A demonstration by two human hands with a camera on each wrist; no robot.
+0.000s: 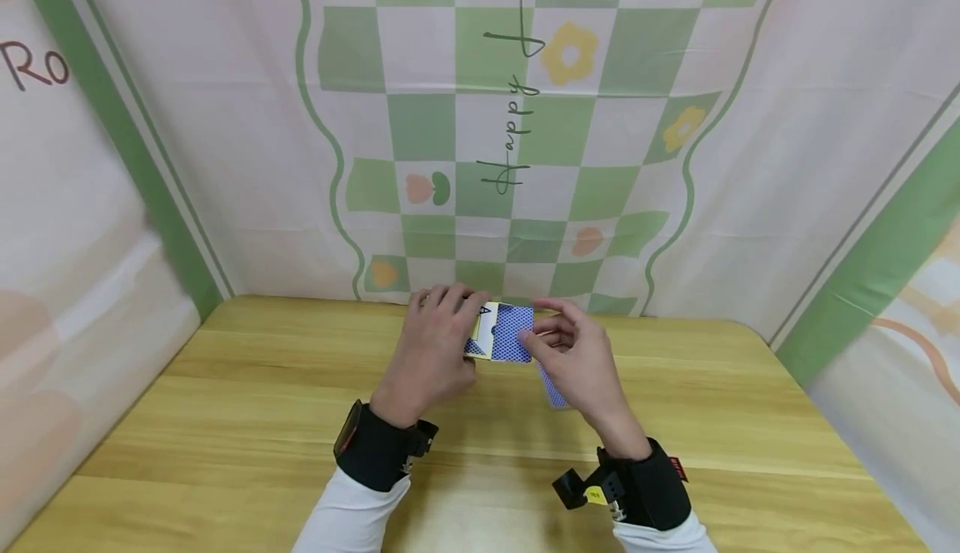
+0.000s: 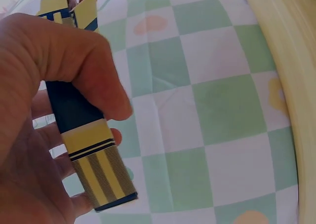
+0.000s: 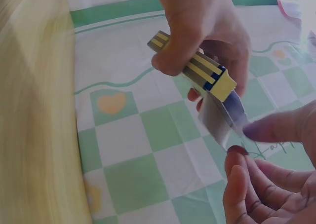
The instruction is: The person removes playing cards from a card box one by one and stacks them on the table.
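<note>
My left hand (image 1: 438, 345) grips a small blue-and-yellow card box (image 2: 79, 105) from above, thumb along one narrow side and fingers round the other. The flaps at the box's end stand open in the left wrist view. Several blue-backed playing cards (image 1: 512, 332) stick out of that end, part of their length hidden inside the box. My right hand (image 1: 581, 357) pinches the outer end of these cards between thumb (image 3: 274, 128) and fingers. Another blue-backed card or stack (image 1: 553, 391) lies below the right hand, partly covered by it.
Everything is over a wooden table (image 1: 247, 420). Right behind the hands, a hanging cloth (image 1: 555, 128) with green and white checks meets the table's far edge. More cloth (image 1: 82, 228) hangs at the left and right sides.
</note>
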